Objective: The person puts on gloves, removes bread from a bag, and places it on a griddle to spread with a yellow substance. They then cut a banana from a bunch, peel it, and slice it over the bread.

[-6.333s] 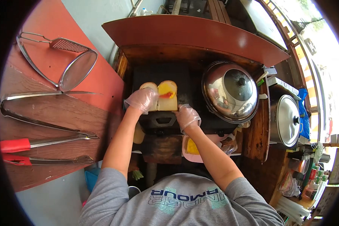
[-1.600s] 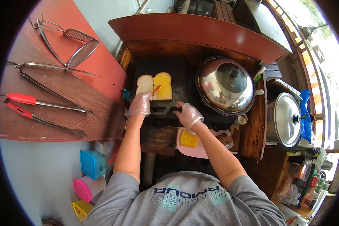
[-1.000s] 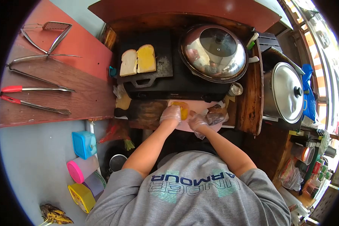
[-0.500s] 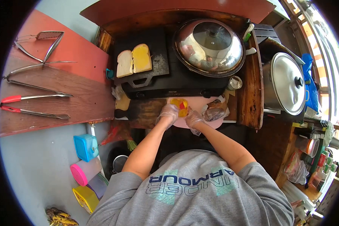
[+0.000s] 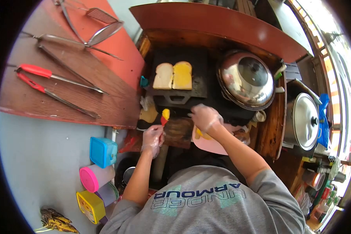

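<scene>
Both my hands wear clear plastic gloves. My left hand (image 5: pixel 153 137) is shut on a small red-handled spreader (image 5: pixel 164 116) whose tip carries a yellow blob, held upright over the dark wooden board (image 5: pixel 179 134). My right hand (image 5: pixel 205 117) hovers with loose fingers at the front of the black stove, just above a pink plate (image 5: pixel 210 145) with some yellow spread on it. On the black griddle (image 5: pixel 199 85) behind lie a plain white bread slice (image 5: pixel 163 76) and a slice coated yellow (image 5: pixel 182 75), side by side.
A domed steel lid (image 5: pixel 247 80) covers a pan right of the griddle, and a lidded pot (image 5: pixel 306 121) stands farther right. Red-handled tongs (image 5: pixel 35 72) and a strainer (image 5: pixel 105 31) lie on the left counter. Blue (image 5: pixel 103 151), pink (image 5: pixel 91 177) and yellow (image 5: pixel 90 204) containers sit below.
My left hand has left the pink plate and moved left, lifting the spreader with yellow on it. My right hand has risen to the stove's front. The view has shifted.
</scene>
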